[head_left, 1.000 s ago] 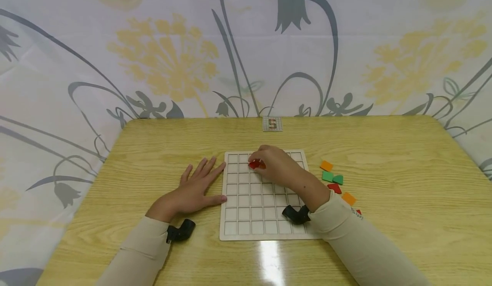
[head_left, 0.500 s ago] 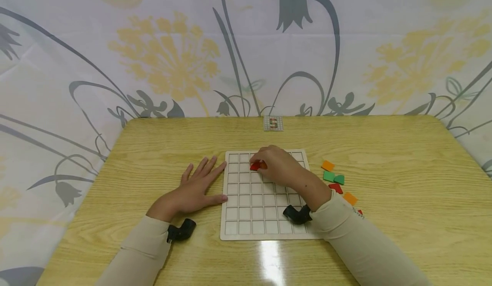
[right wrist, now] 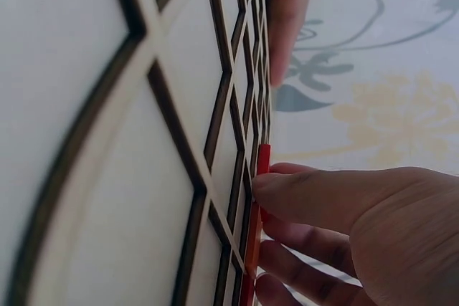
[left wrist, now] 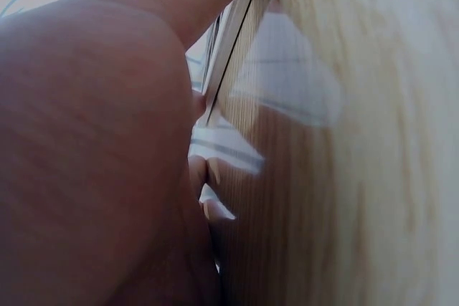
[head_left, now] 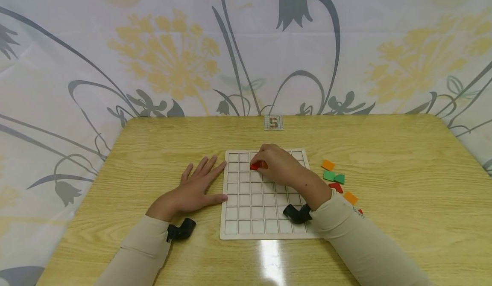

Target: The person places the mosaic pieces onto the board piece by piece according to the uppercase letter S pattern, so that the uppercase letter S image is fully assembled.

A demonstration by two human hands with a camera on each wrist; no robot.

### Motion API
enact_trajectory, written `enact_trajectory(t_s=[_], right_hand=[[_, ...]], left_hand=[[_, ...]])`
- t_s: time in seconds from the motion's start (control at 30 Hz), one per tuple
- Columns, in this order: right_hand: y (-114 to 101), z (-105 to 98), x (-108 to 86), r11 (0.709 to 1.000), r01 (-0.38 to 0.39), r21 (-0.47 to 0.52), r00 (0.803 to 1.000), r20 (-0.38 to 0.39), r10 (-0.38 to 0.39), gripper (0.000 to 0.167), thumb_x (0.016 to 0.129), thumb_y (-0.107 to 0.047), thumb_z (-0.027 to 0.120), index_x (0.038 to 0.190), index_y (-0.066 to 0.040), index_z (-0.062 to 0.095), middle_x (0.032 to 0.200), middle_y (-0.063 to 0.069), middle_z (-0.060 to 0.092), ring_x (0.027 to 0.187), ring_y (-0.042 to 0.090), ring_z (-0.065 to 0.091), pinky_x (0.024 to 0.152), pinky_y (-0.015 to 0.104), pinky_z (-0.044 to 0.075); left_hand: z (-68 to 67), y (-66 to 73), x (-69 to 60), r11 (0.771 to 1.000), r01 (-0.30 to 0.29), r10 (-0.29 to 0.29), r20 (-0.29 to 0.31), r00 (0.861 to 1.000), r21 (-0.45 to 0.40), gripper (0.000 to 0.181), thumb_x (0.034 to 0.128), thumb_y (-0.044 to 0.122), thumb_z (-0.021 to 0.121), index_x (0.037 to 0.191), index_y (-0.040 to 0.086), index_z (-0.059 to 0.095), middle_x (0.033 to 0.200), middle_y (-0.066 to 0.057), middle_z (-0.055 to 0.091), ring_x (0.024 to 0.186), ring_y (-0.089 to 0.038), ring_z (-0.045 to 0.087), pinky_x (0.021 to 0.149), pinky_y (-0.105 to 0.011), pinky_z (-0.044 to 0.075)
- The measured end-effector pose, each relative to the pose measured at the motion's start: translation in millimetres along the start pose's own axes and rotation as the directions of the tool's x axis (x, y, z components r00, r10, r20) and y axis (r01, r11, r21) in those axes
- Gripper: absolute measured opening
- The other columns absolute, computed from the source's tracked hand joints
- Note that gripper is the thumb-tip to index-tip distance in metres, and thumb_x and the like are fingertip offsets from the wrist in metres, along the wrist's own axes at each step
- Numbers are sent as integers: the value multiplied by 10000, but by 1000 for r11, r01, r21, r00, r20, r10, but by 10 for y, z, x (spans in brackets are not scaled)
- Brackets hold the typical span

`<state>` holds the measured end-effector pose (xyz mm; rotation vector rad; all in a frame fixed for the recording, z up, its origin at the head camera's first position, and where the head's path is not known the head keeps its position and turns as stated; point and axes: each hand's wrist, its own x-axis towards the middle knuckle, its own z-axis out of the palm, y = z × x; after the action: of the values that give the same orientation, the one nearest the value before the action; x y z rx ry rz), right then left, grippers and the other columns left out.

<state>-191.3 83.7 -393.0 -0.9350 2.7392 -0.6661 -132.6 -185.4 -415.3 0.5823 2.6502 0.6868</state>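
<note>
A white grid board (head_left: 244,213) with raised square cells lies on the table. My right hand (head_left: 282,166) is over its upper part, thumb and fingers pinching a small red tile (head_left: 255,166) at a cell of the second row. In the right wrist view the red tile (right wrist: 263,159) stands slightly proud of the grid under the thumb. An orange tile (head_left: 264,164) sits beside it, partly hidden by the fingers. My left hand (head_left: 188,196) lies flat with fingers spread on the table, thumb and index fingertips touching the board's left edge.
Right of the board lie loose tiles: an orange tile (head_left: 328,164), a green square (head_left: 329,175), a green rounded piece (head_left: 339,179), a red piece (head_left: 336,187) and another orange tile (head_left: 350,198). A pattern card (head_left: 273,123) lies at the table's back edge.
The right hand has lowered the red tile slightly and shifted it a little right, flatter against the board beside the orange one. The left hand stays put.
</note>
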Motion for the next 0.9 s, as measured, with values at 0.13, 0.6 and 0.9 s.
enact_trajectory(t_s=[0.13, 0.6, 0.9], right_hand=[[-2, -14, -8, 1000, 8, 6, 1000, 6, -8, 226, 907, -76, 728, 1126, -111, 773, 1037, 51, 657, 919, 187, 576, 795, 311, 525], [23, -25, 6, 1000, 23, 7, 1000, 21, -23, 228, 911, -73, 722, 1134, -92, 769, 1096, 64, 679, 988, 221, 618, 878, 354, 552], [66, -17, 21, 998, 31, 48, 999, 21, -32, 223, 912, -56, 710, 1120, -104, 775, 1086, 56, 686, 982, 213, 625, 868, 354, 552]], left_hand=[[-2, 0, 3, 1000, -1, 1, -6, 1000, 7, 896, 939, 548, 624, 1628, 248, 137, 1703, -73, -22, 1568, -330, -73, 1194, -615, -111], [2, 0, 9, 1000, -1, 1, -8, 1000, 7, 900, 937, 544, 629, 1628, 246, 137, 1702, -75, -21, 1568, -328, -75, 1195, -612, -113], [13, -10, 10, 1000, -4, 4, -6, 1000, 11, 899, 941, 544, 622, 1629, 244, 127, 1702, -77, -22, 1567, -332, -76, 1194, -617, -109]])
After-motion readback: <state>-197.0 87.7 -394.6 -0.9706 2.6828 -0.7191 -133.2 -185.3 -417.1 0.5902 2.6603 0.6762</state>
